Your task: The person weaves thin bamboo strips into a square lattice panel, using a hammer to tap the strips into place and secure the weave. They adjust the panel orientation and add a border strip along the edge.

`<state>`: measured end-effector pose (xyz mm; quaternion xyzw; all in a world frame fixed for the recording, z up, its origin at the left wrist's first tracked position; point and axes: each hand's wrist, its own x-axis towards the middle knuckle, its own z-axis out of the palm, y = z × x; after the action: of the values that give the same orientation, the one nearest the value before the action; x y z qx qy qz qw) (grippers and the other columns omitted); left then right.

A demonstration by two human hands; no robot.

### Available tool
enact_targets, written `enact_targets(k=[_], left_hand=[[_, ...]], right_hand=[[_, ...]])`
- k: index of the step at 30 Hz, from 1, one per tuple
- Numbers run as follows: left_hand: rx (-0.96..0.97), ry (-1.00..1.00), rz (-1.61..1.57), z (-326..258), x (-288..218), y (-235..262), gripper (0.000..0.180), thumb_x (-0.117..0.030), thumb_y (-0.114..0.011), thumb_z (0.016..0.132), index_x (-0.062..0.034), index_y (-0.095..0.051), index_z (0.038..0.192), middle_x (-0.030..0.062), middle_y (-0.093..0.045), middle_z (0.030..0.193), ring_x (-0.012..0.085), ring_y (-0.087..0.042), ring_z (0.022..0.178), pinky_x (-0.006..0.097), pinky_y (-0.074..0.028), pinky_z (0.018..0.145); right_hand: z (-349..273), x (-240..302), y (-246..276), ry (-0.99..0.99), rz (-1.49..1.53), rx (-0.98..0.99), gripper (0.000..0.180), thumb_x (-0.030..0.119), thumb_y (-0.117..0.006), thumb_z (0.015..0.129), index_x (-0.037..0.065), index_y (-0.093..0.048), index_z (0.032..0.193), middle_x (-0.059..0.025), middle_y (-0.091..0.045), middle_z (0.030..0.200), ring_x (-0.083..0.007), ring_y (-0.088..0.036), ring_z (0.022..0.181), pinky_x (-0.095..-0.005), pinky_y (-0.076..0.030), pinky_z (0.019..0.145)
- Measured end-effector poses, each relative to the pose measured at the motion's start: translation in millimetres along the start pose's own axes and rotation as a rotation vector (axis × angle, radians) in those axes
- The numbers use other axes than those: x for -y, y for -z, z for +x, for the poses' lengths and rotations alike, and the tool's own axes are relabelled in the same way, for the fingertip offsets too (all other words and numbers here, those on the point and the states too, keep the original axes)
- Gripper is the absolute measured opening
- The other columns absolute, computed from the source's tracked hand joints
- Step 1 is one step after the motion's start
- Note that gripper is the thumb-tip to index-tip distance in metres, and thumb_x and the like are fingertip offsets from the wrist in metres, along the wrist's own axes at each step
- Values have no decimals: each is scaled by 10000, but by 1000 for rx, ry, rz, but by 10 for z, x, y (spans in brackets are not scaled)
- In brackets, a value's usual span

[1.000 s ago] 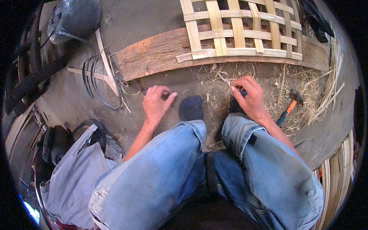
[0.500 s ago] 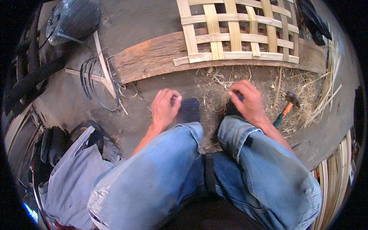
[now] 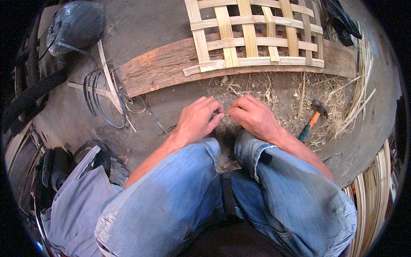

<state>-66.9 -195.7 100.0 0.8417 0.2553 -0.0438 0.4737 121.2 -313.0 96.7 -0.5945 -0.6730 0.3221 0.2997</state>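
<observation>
Where our hands were apart on the ground half a second ago, our left hand (image 3: pixel 198 120) and right hand (image 3: pixel 252 116) now meet fingertip to fingertip above our knees, pinching something too small to identify. Beyond lie bare dirt, a weathered wooden plank (image 3: pixel 162 64), a woven bamboo-strip lattice (image 3: pixel 252 43), and an orange-handled hammer (image 3: pixel 314 119) to the right.

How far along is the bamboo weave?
Done: a partial lattice of bamboo strips lies on the wooden plank. In hand: left hand and right hand meet at the fingertips, pinching something too small to identify. Left: loose strips lie unwoven at the right, and the hammer lies untouched.
</observation>
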Motion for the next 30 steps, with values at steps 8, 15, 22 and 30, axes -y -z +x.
enact_targets(k=[8, 15, 22, 30], left_hand=[[-11, -60, -4, 52, -32, 46, 148, -151, -671, 843, -68, -593, 938, 87, -615, 877, 290, -592, 848, 409, -495, 713], [-6, -55, -57, 98, -19, 53, 166, -147, -665, 848, -54, -566, 944, 103, -611, 900, 311, -585, 875, 417, -489, 737], [-470, -256, 114, 227, 248, 79, 281, -195, -755, 789, -83, -620, 1008, 89, -637, 952, 284, -609, 936, 397, -505, 789], [-546, -258, 311, 482, 555, 304, 365, -170, -804, 728, -113, -667, 1061, 56, -625, 1049, 257, -606, 949, 377, -513, 804]], right_hand=[[-5, -46, -56, 4, -18, -38, 157, 83, -644, 776, 65, -625, 931, -79, -580, 908, -281, -587, 829, -383, -522, 718], [3, -11, -88, -83, 70, -83, 214, 80, -726, 737, 57, -641, 932, -96, -605, 893, -298, -612, 856, -390, -530, 739], [12, -209, 113, -183, -32, -319, 175, 47, -741, 764, 66, -668, 921, -95, -656, 975, -290, -640, 909, -376, -534, 792], [157, -485, 463, -107, -307, -375, 159, 47, -738, 773, 60, -669, 915, -78, -668, 1106, -286, -607, 1071, -389, -507, 899]])
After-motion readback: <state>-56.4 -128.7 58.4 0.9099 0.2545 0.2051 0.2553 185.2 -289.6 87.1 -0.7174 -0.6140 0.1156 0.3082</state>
